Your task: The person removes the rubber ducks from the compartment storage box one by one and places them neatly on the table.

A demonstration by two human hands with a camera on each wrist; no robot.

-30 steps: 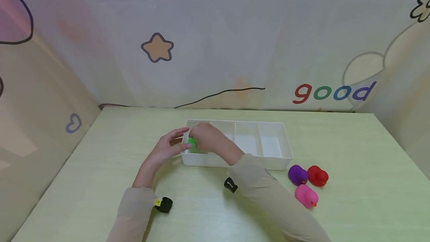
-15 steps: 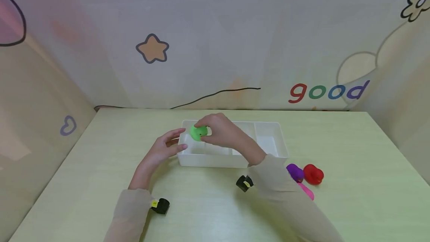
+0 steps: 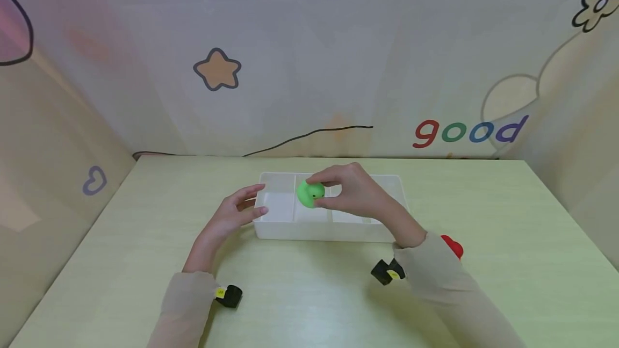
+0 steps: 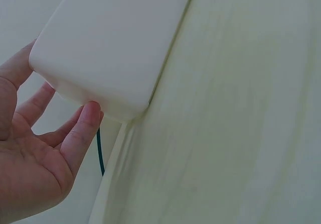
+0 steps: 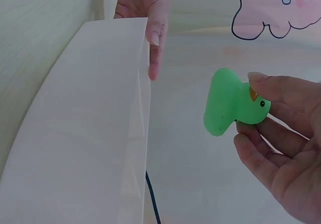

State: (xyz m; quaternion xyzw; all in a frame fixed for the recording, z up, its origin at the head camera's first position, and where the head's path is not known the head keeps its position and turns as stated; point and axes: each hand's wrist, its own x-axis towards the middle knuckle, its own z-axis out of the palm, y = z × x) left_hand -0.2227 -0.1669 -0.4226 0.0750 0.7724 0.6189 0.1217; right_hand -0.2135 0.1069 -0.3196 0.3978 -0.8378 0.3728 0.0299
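Observation:
A small green rubber duck (image 3: pixel 309 194) is pinched between the thumb and fingers of my right hand (image 3: pixel 355 192), held up over the second compartment from the left of a white divided tray (image 3: pixel 319 232). The right wrist view has the duck (image 5: pixel 223 103) lifted clear above the tray's rim, gripped by its head with the orange beak against a finger. My left hand (image 3: pixel 237 211) touches the tray's left end, its relaxed fingers spread along the end wall. From the left wrist view, the fingertips (image 4: pixel 90 111) lie against the tray's outer corner (image 4: pixel 110 48).
A red duck (image 3: pixel 454 247) shows partly behind the right sleeve (image 3: pixel 445 273), on the table to the right of the tray. A patterned backdrop (image 3: pixel 300 58) stands behind the pale wooden table (image 3: pixel 300 294).
My right hand has raised the green duck out of the tray's left compartment and carried it to the right. The right sleeve now covers the purple and pink ducks. The left hand stays at the tray's end.

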